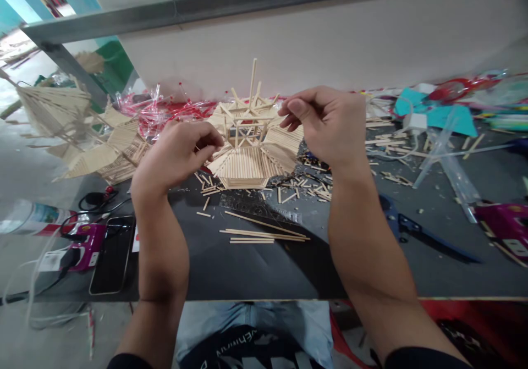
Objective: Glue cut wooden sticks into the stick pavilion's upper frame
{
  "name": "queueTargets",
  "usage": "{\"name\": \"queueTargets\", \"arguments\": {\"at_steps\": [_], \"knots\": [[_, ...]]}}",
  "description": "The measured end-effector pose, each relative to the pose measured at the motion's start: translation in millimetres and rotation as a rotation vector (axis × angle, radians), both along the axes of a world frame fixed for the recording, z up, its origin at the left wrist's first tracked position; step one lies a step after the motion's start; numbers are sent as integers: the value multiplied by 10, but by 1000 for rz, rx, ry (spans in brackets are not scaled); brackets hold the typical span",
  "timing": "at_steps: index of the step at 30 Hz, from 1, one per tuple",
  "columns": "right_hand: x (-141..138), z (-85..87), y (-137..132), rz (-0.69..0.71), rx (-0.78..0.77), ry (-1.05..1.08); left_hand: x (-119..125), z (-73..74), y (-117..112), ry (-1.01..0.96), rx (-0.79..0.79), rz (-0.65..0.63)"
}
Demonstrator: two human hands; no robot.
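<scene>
Dark tabletop [247,273], cluttered. Left hand [181,152] and right hand [325,121] curl on either side of the stick model [243,163], toward the back; cannot tell if either grips anything. Risk: a stray knuckle could knock its upright stick [253,83] askew.

— Wall [289,44]?
— Pale; a grey metal rail [247,2] crosses in front of it.
— Surface [231,275]?
— Dark, flat, with a lighter front edge.
— Floor [61,325]?
— Grey, visible at left; light is brightest upper left.
</scene>
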State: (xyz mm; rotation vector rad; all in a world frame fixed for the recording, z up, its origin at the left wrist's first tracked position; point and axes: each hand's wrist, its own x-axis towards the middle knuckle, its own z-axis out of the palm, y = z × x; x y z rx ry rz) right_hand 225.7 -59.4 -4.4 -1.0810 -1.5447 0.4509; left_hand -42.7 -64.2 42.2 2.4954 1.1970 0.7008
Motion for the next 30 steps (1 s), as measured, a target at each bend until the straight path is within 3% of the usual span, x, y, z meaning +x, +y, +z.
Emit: {"name": "queueTargets", "arguments": {"at_steps": [7, 10, 14, 17, 19, 24, 30], "knots": [[170, 52, -35, -108, 35, -7, -66, 26, -43, -4, 18, 5], [390, 53, -31, -209, -5, -14, -121, -10, 12, -104, 131, 136], [765, -10, 6, -286, -304, -82, -224, -85, 95, -266, 158, 315], [954, -68, 32, -286, -564, -299, -312, -154, 170, -344, 64, 375], [976, -83, 37, -298, -616, -438, -363, -193, 219, -369, 31, 402], [707, -17, 5, -252, -410, -417, -414, -224, 269, -391, 23, 433], [320, 103, -94, -109, -82, -350, -381, -212, 253, -300, 140, 333]]}}
